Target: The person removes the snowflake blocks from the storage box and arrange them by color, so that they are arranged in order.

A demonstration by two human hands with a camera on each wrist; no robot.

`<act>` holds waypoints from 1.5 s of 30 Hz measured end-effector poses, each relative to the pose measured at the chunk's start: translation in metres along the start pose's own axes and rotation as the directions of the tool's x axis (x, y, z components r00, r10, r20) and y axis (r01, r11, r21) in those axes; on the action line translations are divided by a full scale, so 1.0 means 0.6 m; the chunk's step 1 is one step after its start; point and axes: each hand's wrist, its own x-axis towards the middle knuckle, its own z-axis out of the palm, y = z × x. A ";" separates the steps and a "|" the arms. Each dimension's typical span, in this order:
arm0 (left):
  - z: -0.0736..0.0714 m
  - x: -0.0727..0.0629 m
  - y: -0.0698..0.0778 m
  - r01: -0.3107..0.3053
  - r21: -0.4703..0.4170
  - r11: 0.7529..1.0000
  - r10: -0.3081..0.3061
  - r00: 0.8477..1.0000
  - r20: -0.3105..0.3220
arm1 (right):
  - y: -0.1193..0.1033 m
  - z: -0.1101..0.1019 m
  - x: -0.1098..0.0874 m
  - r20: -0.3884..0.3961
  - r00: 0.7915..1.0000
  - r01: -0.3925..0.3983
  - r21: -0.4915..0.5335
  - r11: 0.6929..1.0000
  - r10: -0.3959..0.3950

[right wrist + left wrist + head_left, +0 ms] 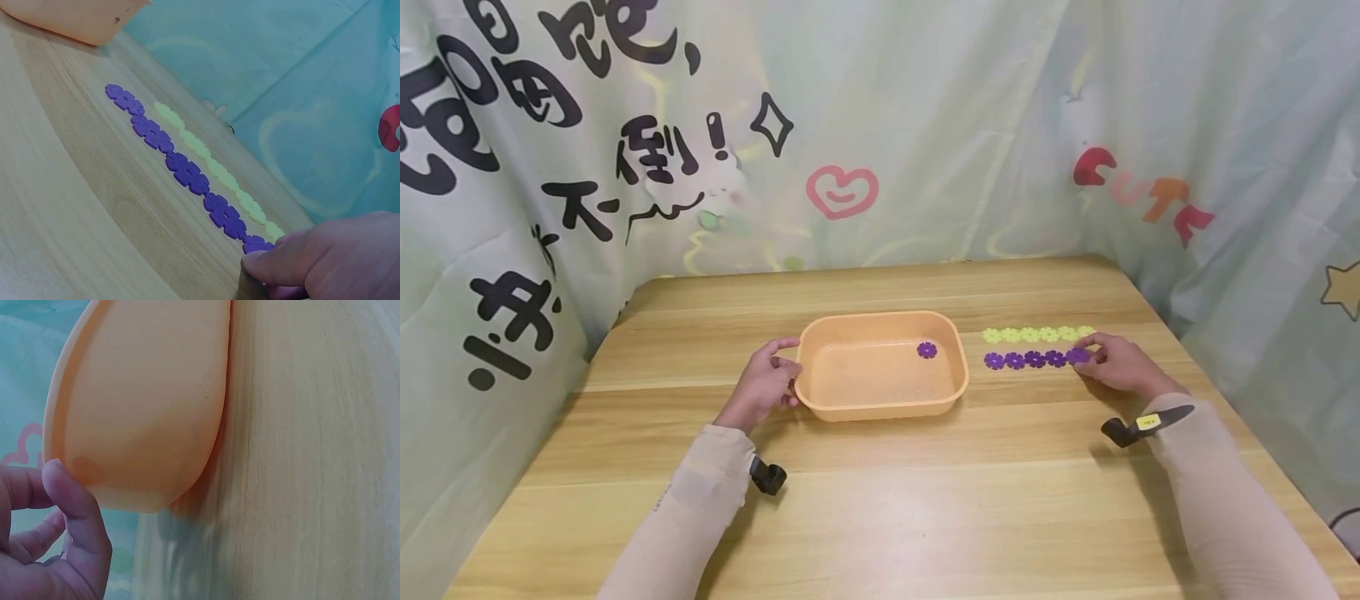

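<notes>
An orange plastic basin [880, 410] stands on the wooden table, with one purple flower-shaped piece [927, 350] lying inside it. My left hand [763, 385] grips the basin's left rim, the thumb on the near side in the left wrist view. To the right of the basin runs a row of several purple flower pieces [187, 172], edge to edge. At that row's right end my right hand [1122, 364] pinches the last purple flower piece [1078, 356], partly covered by the fingers. Behind it lies a parallel row of yellow flower pieces [1030, 334].
The wooden table [917, 508] reaches back to a pale printed curtain [925, 125], which also hangs along both sides. Small black cameras are strapped to both wrists.
</notes>
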 end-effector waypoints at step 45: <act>0.001 -0.001 0.000 0.002 -0.006 1.000 -0.002 1.000 0.001 | -0.321 0.062 0.113 0.110 0.887 0.439 0.105 0.892 -0.449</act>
